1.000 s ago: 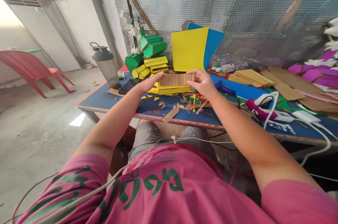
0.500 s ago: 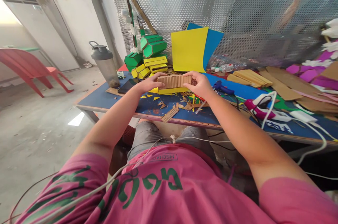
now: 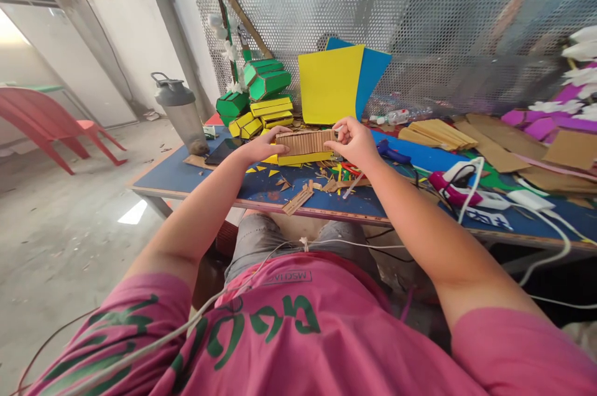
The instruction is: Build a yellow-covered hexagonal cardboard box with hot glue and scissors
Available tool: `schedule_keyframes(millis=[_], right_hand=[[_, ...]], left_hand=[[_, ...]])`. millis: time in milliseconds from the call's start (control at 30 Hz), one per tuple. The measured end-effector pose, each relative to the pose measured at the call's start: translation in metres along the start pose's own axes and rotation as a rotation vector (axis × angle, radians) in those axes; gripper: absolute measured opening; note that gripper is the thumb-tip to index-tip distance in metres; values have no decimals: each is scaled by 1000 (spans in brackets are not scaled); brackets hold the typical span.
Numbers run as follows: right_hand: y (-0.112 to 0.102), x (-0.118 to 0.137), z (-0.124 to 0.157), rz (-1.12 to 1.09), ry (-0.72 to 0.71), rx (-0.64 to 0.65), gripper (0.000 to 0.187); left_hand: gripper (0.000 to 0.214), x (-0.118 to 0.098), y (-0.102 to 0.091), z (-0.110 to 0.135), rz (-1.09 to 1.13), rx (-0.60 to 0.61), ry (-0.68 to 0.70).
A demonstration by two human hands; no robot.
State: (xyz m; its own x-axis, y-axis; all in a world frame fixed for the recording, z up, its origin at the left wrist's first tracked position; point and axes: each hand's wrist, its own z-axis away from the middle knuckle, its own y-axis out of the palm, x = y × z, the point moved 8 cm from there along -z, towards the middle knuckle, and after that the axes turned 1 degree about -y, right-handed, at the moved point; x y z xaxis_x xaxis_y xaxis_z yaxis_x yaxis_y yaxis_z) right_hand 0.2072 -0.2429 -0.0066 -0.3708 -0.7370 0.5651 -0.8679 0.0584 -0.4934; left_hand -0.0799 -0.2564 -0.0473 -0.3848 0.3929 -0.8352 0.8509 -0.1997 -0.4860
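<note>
Over the counter (image 3: 180, 173), the left hand (image 3: 262, 146) pinched a piece of ribbed cardboard (image 3: 305, 143) at its left end, thumb on the near side, while the right hand (image 3: 355, 142) pinched the right end. A yellow strip (image 3: 303, 158) showed just below the cardboard. Scraps (image 3: 298, 200) lay nearer, a blue tool (image 3: 392, 152) to the right, and a yellow sheet (image 3: 330, 85) stood farther off.

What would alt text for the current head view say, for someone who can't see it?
Left hand and right hand hold a ribbed cardboard strip by its ends, a yellow piece showing just below it, over a blue table strewn with scraps. Behind stand a yellow sheet and a blue sheet.
</note>
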Motion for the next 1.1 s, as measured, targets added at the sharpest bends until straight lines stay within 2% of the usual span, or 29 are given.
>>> schedule_keyframes(millis=[133, 333, 400, 500, 567, 700, 900, 1100], right_hand=[[-2, -19, -3, 27, 57, 8, 68], [10, -41, -4, -77, 110, 93, 60], [13, -43, -4, -89, 112, 106, 65], [17, -45, -4, -101, 133, 136, 77], [20, -45, -4, -124, 145, 165, 78], [21, -43, -4, -156, 134, 196, 73], [16, -36, -4, -55, 107, 192, 65], [15, -34, -4, -25, 77, 194, 62]], left_hand=[[76, 3, 0, -2, 5, 7, 5], [74, 6, -1, -3, -5, -25, 13], [75, 5, -1, -3, -4, -22, 33], [79, 3, -1, -4, -15, -9, 65], [80, 4, -2, -4, -39, -7, 63], [80, 6, -5, -5, -90, 0, 64], [79, 0, -7, -4, -198, 10, 125], [83, -4, -7, -3, -212, 45, 125]])
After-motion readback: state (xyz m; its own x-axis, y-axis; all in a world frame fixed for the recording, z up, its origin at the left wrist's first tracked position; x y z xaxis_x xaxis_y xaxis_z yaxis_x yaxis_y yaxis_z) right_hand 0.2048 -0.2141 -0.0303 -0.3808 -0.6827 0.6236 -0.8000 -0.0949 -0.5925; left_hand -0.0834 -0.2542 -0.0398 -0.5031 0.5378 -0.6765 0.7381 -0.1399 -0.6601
